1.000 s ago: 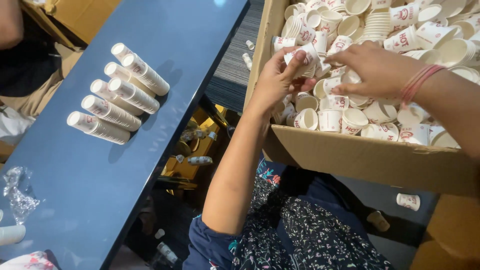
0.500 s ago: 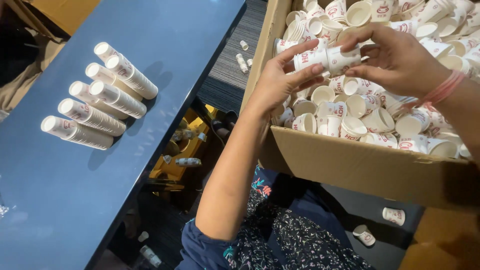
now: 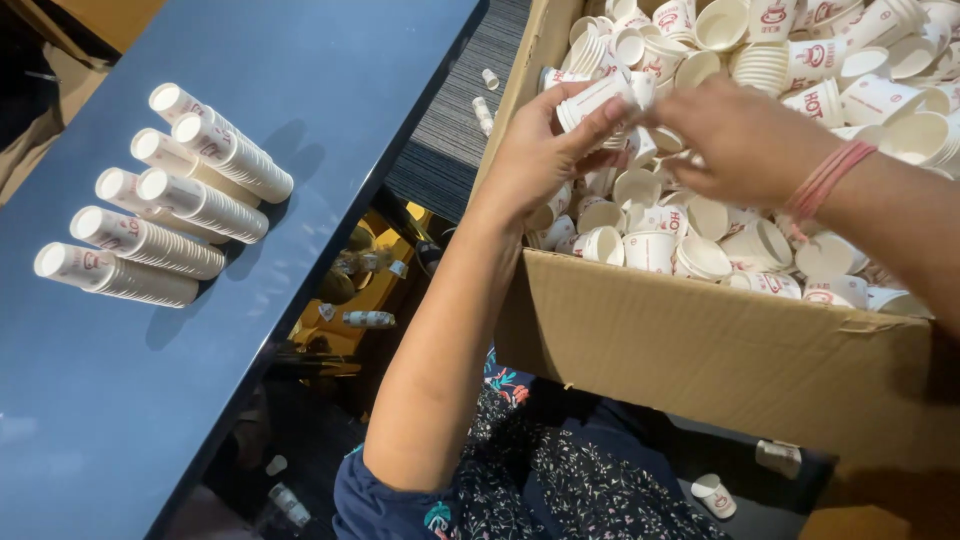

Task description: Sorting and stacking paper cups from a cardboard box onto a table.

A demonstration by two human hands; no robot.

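Observation:
A large cardboard box (image 3: 720,360) rests on my lap, full of loose white paper cups with red print (image 3: 650,245). My left hand (image 3: 545,150) is inside the box at its left side, gripping a short stack of nested cups (image 3: 598,98) that lies sideways. My right hand (image 3: 735,135), with pink bands on the wrist, is just right of that stack, its fingers curled over the loose cups; what it holds is hidden. Several long stacks of cups (image 3: 165,200) lie side by side on the blue table (image 3: 300,60) at the left.
The blue table edge runs diagonally beside my left arm. Below it, on the dark floor, lie a few stray cups (image 3: 712,494) and small bottles (image 3: 368,319). Grey carpet (image 3: 470,90) shows between table and box.
Both hands lifted from the loose cups; my left hand now holds a short nested stack. The view has shifted, and the table stacks appear lower left.

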